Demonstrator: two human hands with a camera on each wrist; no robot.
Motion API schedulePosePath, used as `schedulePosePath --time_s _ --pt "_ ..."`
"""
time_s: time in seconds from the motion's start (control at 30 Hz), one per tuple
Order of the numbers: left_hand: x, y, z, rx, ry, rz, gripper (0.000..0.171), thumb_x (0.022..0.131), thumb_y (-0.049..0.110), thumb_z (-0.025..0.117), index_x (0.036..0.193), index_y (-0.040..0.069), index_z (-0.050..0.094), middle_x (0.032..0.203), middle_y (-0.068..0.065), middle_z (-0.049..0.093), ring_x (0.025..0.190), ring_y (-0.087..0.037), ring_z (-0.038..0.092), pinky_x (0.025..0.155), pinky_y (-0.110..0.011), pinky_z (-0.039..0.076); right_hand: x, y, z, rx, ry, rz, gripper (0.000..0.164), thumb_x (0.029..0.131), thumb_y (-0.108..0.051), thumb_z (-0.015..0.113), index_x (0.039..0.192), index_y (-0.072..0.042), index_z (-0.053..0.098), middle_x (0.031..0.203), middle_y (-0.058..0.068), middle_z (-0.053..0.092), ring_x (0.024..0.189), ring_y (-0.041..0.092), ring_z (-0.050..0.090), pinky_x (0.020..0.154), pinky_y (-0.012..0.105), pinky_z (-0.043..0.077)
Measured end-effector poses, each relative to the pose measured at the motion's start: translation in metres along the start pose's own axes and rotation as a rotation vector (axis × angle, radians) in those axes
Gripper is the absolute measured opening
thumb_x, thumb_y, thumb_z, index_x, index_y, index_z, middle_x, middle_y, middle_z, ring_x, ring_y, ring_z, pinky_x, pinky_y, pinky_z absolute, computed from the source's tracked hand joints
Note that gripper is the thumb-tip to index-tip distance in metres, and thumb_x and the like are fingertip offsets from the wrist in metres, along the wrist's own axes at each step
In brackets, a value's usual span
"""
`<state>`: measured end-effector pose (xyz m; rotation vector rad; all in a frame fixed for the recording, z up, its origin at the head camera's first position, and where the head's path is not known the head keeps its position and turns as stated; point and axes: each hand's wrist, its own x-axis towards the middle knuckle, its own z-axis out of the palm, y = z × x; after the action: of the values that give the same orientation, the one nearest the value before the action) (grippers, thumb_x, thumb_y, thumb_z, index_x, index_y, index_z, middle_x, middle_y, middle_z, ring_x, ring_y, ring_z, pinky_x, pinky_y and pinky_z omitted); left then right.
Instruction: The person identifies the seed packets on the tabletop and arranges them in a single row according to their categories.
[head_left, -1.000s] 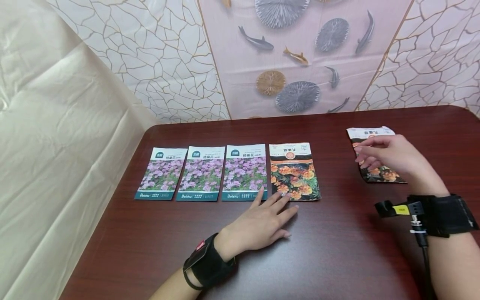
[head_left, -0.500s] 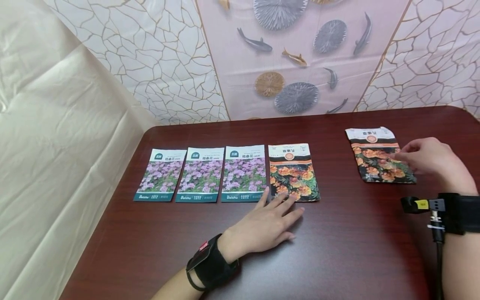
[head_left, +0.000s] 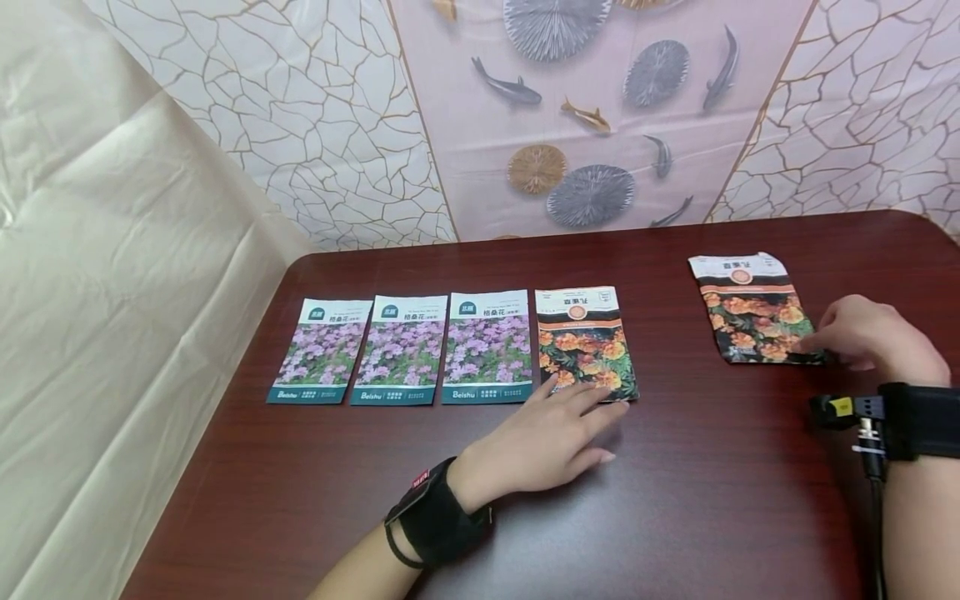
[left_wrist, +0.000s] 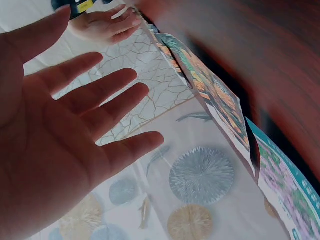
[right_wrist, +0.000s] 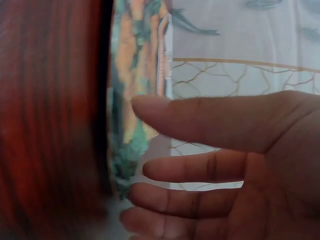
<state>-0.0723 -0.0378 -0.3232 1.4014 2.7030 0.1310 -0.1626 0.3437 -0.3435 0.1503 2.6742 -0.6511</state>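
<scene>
In the head view, five-odd flower seed packets is avoided; several lie flat on the table. My left hand (head_left: 551, 433) lies with fingers spread, fingertips over the lower edge of an upright-set marigold seed packet (head_left: 581, 342). In the left wrist view, that hand (left_wrist: 95, 115) shows straight, separated fingers and an unoccupied palm. Farther right is a second marigold seed packet (head_left: 752, 312), slightly crumpled. My right hand (head_left: 873, 337) is at its lower right corner, thumb tip overlapping the printed front. In the right wrist view, a gap separates the thumb from the loosely bent fingers (right_wrist: 185, 195).
Three purple-flower seed packets (head_left: 324, 354) stand in a row left of the first marigold packet. The dark red-brown table (head_left: 675, 500) meets a patterned wall covering (head_left: 592, 125) behind and a cream cloth (head_left: 127, 333) at left. A cable (head_left: 876, 517) hangs from the right wristband.
My right hand has moved right from over the far marigold packet, then down to its lower right corner. My left hand has shifted slightly right. The packets keep their places.
</scene>
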Motion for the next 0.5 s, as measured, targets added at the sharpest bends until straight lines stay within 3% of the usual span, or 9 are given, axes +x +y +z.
schedulePosePath --time_s 0.13,0.3,0.5 --pt "0.003 -0.003 -0.002 -0.072 0.069 0.005 0.048 0.095 0.038 0.045 0.136 0.013 0.044 0.132 -0.004 0.048 0.123 -0.015 0.041 0.104 -0.038 0.029 0.005 0.006 0.002 0.026 0.002 0.03 0.029 0.079 -0.014 0.063 0.053 -0.01 0.051 0.053 0.0 0.043 0.052 0.018 0.044 0.048 0.031 0.04" --pt "0.006 -0.008 0.0 -0.109 0.092 -0.012 0.047 0.095 0.038 0.045 0.134 0.012 0.047 0.13 -0.003 0.05 0.121 -0.015 0.043 0.103 -0.034 0.03 0.004 0.006 0.001 0.094 -0.012 0.023 0.021 0.078 -0.007 0.062 0.059 -0.004 0.054 0.059 0.003 0.048 0.057 0.021 0.049 0.05 0.033 0.046" --pt "0.006 -0.012 0.003 -0.122 0.099 -0.035 0.046 0.095 0.038 0.045 0.134 0.013 0.046 0.129 -0.002 0.05 0.12 -0.014 0.044 0.101 -0.032 0.033 0.003 0.005 0.001 0.125 -0.055 0.007 0.037 0.08 -0.003 0.059 0.05 -0.013 0.042 0.049 -0.006 0.035 0.044 0.011 0.04 0.044 0.027 0.037"
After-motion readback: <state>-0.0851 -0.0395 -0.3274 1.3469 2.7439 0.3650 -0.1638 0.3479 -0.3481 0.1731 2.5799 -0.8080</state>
